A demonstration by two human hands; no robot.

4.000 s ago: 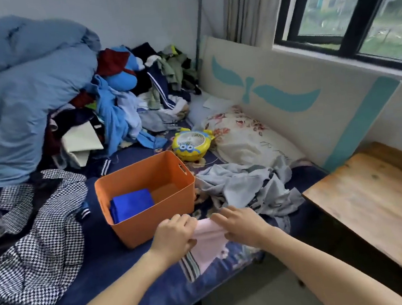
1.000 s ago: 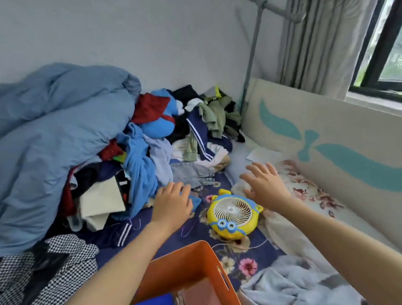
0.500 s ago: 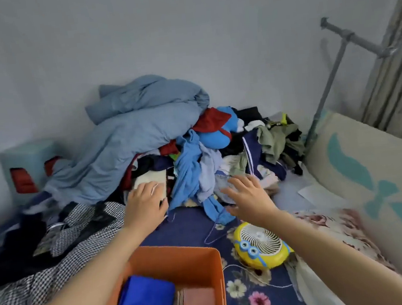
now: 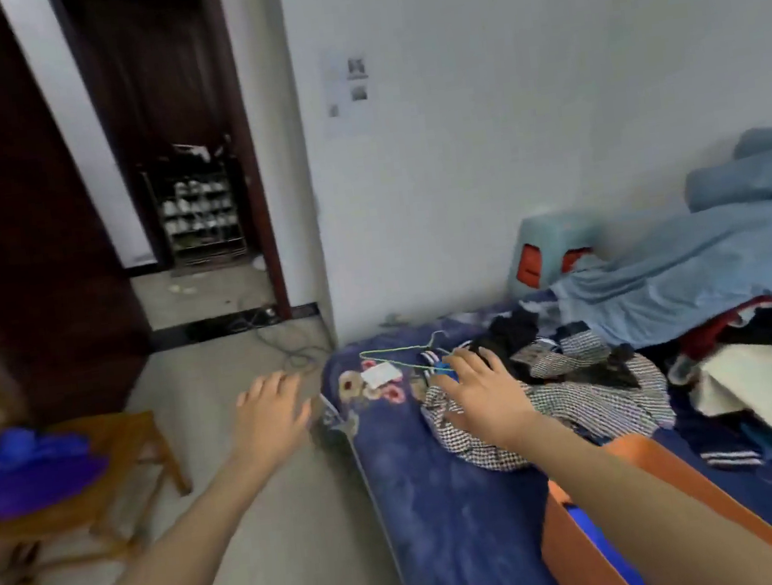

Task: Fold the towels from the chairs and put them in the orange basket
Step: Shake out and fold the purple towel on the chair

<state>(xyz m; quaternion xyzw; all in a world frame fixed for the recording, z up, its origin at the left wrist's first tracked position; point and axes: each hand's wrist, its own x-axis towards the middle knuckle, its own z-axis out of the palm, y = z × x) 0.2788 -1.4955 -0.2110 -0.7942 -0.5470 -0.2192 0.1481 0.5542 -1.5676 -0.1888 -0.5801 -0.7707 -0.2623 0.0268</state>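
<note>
Two hands spread wide: left (image 4: 270, 413) over floor (image 4: 306, 542), right (image 4: 479, 390) over bed (image 4: 446, 502).

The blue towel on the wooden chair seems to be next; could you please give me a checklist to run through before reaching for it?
1. Left hand free: ok, open, holding nothing.
2. Right hand free: ok, open over the checked cloth.
3. Blue towel lying on the wooden chair: ok, though blurred.
4. Left hand touching the towel: not ok, well apart.
5. Room in the orange basket: cannot tell, the right forearm hides most.
</note>
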